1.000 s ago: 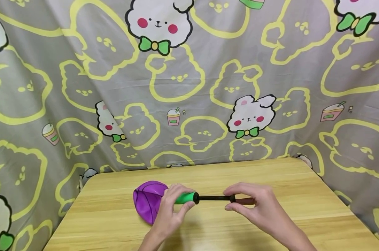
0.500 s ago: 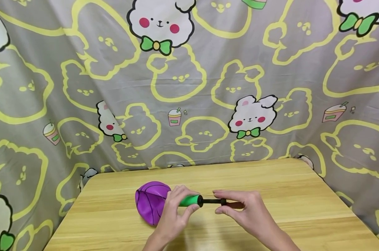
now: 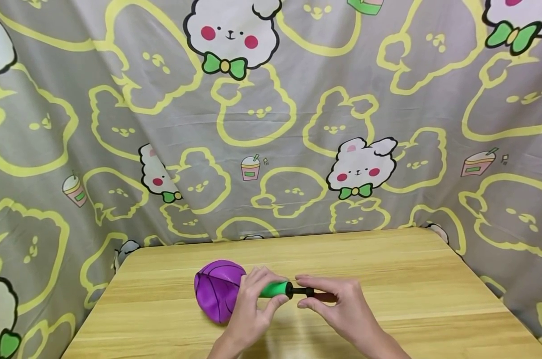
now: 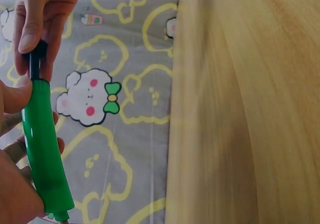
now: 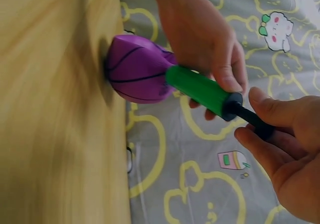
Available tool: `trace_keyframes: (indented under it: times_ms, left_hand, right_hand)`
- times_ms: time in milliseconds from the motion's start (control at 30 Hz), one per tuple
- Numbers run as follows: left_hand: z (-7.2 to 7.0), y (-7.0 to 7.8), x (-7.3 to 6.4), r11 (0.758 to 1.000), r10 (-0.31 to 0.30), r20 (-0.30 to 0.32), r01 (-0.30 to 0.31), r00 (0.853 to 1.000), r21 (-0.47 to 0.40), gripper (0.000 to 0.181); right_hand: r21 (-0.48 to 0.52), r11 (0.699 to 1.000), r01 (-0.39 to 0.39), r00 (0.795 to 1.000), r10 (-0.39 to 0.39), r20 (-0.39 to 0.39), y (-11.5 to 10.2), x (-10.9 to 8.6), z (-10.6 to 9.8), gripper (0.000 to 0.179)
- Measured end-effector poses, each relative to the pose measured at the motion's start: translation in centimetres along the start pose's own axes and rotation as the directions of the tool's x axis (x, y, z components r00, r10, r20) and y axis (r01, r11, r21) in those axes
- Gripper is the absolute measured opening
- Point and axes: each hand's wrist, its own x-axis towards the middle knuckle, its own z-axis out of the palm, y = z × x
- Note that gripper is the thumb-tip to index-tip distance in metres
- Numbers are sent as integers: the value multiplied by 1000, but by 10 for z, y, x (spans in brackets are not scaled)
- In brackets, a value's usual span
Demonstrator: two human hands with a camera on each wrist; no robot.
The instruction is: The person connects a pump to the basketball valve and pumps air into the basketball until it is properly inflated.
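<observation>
My left hand (image 3: pixel 253 304) grips the green barrel of a hand air pump (image 3: pixel 274 289), which lies level above the table. At the pump's other end, my right hand (image 3: pixel 342 304) holds the black plunger handle (image 5: pixel 263 130) between thumb and fingers. Only a short stretch of the black rod shows between barrel and handle. A purple ball (image 3: pixel 217 289) with black lines, slack and dented, sits against the pump's left end. In the right wrist view the barrel's tip meets the ball; the join itself is hard to make out.
The wooden table (image 3: pixel 410 279) stretches under both hands and beyond them. Behind it hangs a grey curtain (image 3: pixel 289 124) printed with yellow outlines and white cartoon animals, meeting the table's back edge.
My right hand has moved left toward the barrel, pushing the plunger in, so less rod shows. My left hand, the barrel and the ball have shifted slightly right in view.
</observation>
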Motion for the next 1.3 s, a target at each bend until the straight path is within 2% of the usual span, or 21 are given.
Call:
trace_keyframes:
  times_ms: [100,233,433,633,833,967,1300]
  left_hand:
    - [1,1,0,1000,13,-2,-13,1000,11,22]
    - [1,1,-1,1000,-5,11,5,1000,19,21]
    - [-2,1,-1,1000,-2,31,2,1000,-2,21]
    - [-2,-1,-1,999,16,28,-15,999,-29,23]
    - [-6,-3,-2,1000,-7,35,8,999,-28,24]
    - [-9,-5,-2,1000,-12,30,13,999,-23,25]
    - [-15,-9,2,1000,-25,0,25,1000,-9,25]
  right_hand:
    - [7,1000,19,1000,-19,-11,4,-2,7,35]
    - [-4,999,54,998,-54,-26,7,-3,15,38]
    - [-26,998,59,998,-60,-23,4,-4,12,36]
    - [-58,996,65,998,-65,0,-1,-3,1,33]
    - [-79,997,-17,998,22,67,-12,0,-16,33]
    - [-80,996,-35,994,43,99,-18,4,-27,30]
    - [-122,992,-34,993,47,109,-27,10,-57,33]
